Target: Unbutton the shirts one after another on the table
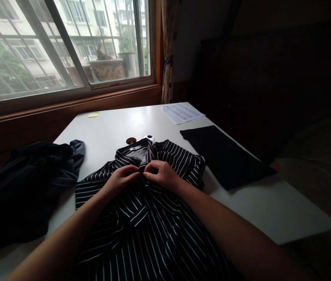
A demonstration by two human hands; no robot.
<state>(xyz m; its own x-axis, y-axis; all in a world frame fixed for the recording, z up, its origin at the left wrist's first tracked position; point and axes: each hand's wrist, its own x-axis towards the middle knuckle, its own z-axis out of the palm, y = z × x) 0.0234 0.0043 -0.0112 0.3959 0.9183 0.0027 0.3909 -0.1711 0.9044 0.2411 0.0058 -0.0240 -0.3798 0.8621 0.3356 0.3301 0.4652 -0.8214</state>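
Observation:
A black shirt with white stripes lies spread over the near part of the white table, its collar pointing away from me. My left hand pinches the fabric at the front opening just below the collar, thumb and forefinger together. Right beside it, my right hand pinches the other side of the same opening. The fingertips of both hands nearly meet there. Whether a button sits between them is too small to make out. The shirt's sleeves are bunched around the body.
Dark crumpled clothing lies at the left, and a folded black cloth at the right. Beyond the collar are a brown spool-like item and a white ring-shaped item. Printed papers and a yellow note lie on the table.

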